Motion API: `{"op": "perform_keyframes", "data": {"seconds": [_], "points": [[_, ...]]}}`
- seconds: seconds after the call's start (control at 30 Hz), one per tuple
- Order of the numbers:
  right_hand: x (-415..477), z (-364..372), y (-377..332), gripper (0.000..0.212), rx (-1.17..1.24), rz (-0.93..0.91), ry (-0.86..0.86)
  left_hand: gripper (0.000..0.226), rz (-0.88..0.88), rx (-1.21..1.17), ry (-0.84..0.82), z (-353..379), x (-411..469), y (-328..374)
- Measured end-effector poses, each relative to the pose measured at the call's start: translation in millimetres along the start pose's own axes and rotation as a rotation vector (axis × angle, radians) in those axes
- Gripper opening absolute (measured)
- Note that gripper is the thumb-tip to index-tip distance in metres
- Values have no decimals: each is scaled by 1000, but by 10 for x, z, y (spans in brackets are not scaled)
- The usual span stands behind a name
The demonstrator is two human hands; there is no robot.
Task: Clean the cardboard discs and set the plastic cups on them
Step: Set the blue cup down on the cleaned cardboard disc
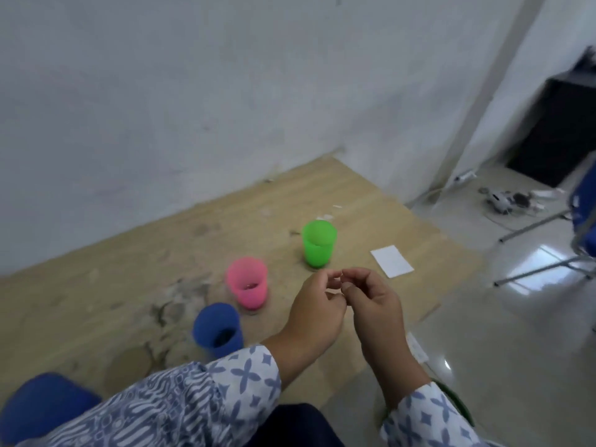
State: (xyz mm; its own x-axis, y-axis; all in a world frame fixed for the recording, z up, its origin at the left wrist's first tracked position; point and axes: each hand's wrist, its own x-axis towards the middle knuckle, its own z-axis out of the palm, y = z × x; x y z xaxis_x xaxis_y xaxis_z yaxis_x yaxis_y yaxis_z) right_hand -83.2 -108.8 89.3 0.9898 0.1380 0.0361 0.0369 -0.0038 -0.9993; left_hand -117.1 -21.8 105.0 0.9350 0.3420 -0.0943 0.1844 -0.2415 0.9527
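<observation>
Hands: my left hand (317,314) and right hand (375,304) hung together above the table (96,285), fingers curled and fingertips meeting. I could not tell whether they pinched some small scrap or nothing at all.
Green cup (319,243): it stood upright just beyond my fingertips and was the closest of the three cups.
Pink cup (247,287): it stood upright ahead of my left hand and off to its left.
Blue cup (217,330): it sat left of my left wrist, near the patterned sleeve (245,375).
Cardboard discs (312,268): only a thin brownish edge showed at the green cup's foot. Under the other two I could not make one out.
Step, as I judged it: the cups seemed already placed, so what remained was checking that each sat centred on its disc. To do that well I would free my fingers first, then take one cup low on its wall and lift it straight up.
Table edge: it ran slantwise just right of my right hand and passed beneath my wrists, with floor beyond it.
White paper (392,261): it lay flat beyond my right hand, near that edge.
Open room: the widest bare wood lay far to my left. The wall (193,91) closed off the side past the cups.
Risk, by my reckoning: a leftward reach could drag the sleeve into the blue cup.
</observation>
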Motion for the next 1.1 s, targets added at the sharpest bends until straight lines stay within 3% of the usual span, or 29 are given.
{"op": "perform_keyframes", "data": {"seconds": [0.23, 0.63, 0.83, 1.1], "points": [[-273, 940, -292, 31, -6, -58, -297, 31, 32, -44, 271, -957, -360, -126], [-893, 2035, 28, 37, -311, -55, -728, 24, -212, 35, 553, -1857, -900, -1087], [-1012, 2275, 599, 23, -562, -14, -850, 49, -429, 110, 435, -1968, -1056, -1576], [-1030, 2335, 976, 42, -838, -117, -1017, 62, -529, 300, 318, -1963, -1063, -1872]]}}
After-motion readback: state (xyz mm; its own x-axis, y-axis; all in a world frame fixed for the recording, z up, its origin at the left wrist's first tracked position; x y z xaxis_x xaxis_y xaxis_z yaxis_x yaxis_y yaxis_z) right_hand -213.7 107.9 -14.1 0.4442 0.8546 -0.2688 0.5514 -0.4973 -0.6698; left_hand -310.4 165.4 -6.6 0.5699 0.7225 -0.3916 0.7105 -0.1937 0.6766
